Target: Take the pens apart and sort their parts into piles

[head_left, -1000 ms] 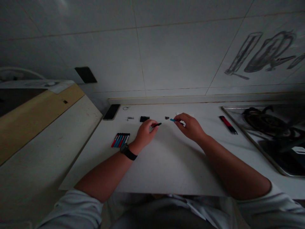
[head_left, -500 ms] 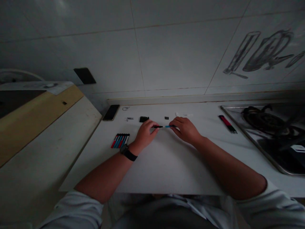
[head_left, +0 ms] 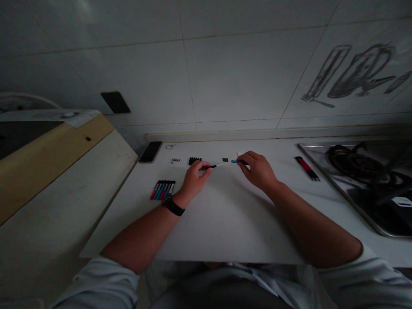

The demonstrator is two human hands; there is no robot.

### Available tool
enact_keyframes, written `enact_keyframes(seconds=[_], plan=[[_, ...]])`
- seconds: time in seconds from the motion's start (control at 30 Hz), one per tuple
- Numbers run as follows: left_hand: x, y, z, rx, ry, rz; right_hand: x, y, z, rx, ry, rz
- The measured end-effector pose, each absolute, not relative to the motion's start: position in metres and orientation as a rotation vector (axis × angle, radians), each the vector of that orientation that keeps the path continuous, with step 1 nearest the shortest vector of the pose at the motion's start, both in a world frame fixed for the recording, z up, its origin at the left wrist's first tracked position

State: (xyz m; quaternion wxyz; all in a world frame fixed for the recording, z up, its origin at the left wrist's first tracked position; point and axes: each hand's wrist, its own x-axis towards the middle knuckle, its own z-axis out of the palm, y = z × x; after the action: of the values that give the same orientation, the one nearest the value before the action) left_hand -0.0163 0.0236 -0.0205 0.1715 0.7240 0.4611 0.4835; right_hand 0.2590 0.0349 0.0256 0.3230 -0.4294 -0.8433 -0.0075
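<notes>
My left hand [head_left: 195, 179] pinches a thin black pen part [head_left: 210, 166] whose white tip points right. My right hand [head_left: 259, 169] pinches a short blue pen barrel [head_left: 236, 162], held a little apart from the left piece. Both hands hover low over the white counter [head_left: 225, 214]. A small black piece [head_left: 225, 159] lies between the two hands, slightly farther back. A row of several red and blue pens [head_left: 162, 189] lies left of my left hand.
A black cluster of pen caps [head_left: 195, 160] and small springs [head_left: 175, 160] lie behind my left hand. A phone [head_left: 150, 151] rests at the back left. A red and black pen [head_left: 307, 168] lies near the gas stove [head_left: 363, 176] at right.
Half a second ago the two pen pieces were joined end to end between my hands. Now they are pulled apart, and my right hand has moved back and right.
</notes>
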Motion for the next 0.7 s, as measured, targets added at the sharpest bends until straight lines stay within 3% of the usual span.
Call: enact_keyframes(seconds=[0.7], plan=[[-0.009,0.012,-0.009,2.236,1.243,1.175,0.241,0.022,0.018,-0.977,-2.399,-0.028]])
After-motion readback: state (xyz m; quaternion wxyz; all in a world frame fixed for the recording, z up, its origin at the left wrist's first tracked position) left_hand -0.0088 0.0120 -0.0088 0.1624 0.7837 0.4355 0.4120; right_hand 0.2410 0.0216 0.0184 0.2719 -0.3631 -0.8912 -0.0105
